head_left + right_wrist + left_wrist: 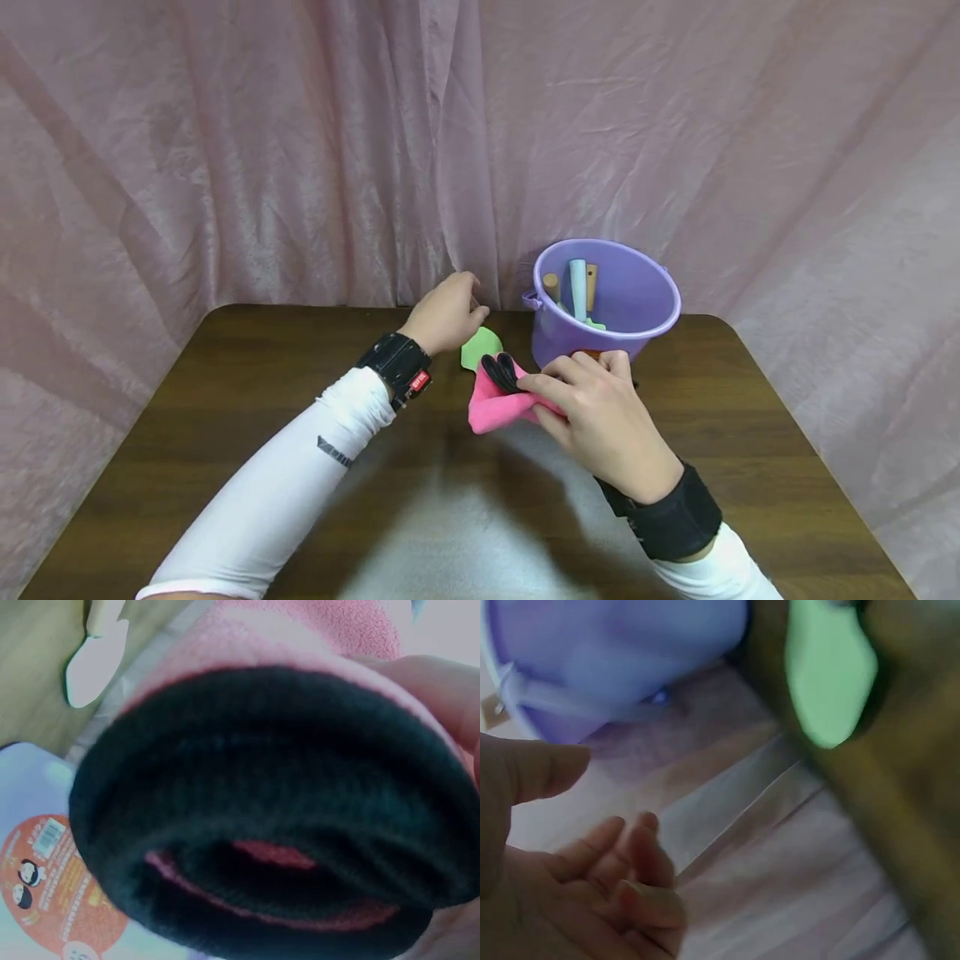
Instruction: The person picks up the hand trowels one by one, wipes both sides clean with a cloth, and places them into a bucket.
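Observation:
A bundle of pink fabric with black trim is gripped between the thumb and fingers of my right hand, above the table in front of the bucket. Close up in the right wrist view it is soft, with a wide black ribbed opening facing the camera. My left hand holds nothing; its fingers are loosely bent in the left wrist view. It hovers beside a light green trowel, whose handle is hidden behind the pink bundle in the head view. A purple bucket stands behind my right hand.
Inside the bucket stand a light blue handle and wooden handles. An orange label is on the bucket's outside. The dark wooden table backs onto a pink curtain.

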